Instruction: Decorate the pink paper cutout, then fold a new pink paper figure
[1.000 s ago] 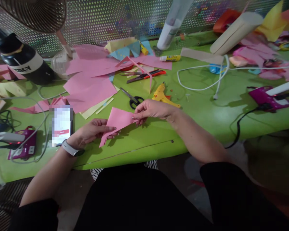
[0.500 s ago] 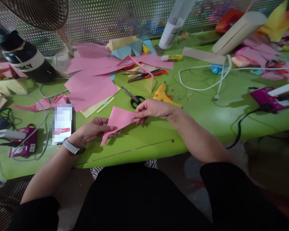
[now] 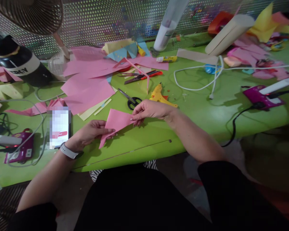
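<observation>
A folded pink paper triangle (image 3: 115, 122) lies low over the green table (image 3: 159, 134), held at both ends. My left hand (image 3: 91, 131) grips its left side, thumb on top and fingers curled beneath. My right hand (image 3: 150, 110) pinches the paper's right corner between thumb and fingertips. A pale watch sits on my left wrist (image 3: 68, 150).
Black-handled scissors (image 3: 131, 100) and a yellow glue gun (image 3: 160, 95) lie just beyond my hands. Loose pink sheets (image 3: 86, 86) spread at the back left. A phone (image 3: 59, 126) rests by my left wrist. A white cable (image 3: 197, 86) loops at right; purple devices (image 3: 261, 94) sit at both sides.
Both hands keep their hold on the pink paper. The view has shifted slightly; the paper and hands stay almost where they were.
</observation>
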Available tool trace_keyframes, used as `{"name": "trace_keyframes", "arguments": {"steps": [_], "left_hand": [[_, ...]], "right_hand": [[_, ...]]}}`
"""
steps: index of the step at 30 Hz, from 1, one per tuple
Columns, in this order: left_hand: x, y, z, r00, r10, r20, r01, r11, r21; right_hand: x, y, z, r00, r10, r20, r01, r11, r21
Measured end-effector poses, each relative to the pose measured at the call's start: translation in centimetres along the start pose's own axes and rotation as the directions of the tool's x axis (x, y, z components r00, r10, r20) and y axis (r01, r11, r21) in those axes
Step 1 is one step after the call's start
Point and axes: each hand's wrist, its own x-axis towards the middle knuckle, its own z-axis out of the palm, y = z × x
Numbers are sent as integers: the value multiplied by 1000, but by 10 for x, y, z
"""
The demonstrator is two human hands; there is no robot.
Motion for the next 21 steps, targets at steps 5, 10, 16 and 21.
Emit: {"name": "trace_keyframes", "arguments": {"steps": [5,10,16,21], "left_hand": [[-3,4,4,1000,15,-6,-16,999,-28],[-5,3,2,1000,24,-6,-24,999,-29],[-8,1,7,1000,11,1,-11,1000,6],[-6,-2,17,1000,-9,25,7,994,109]], "right_hand": [[-1,2,-3,1000,-13,2,13,1000,6],[-7,2,-13,999,-31,22,32,999,-33],[-12,-7,-7,987,-150,-53,141,981,-136],[2,-8,31,956,-252,-150,216,952,-219]]}}
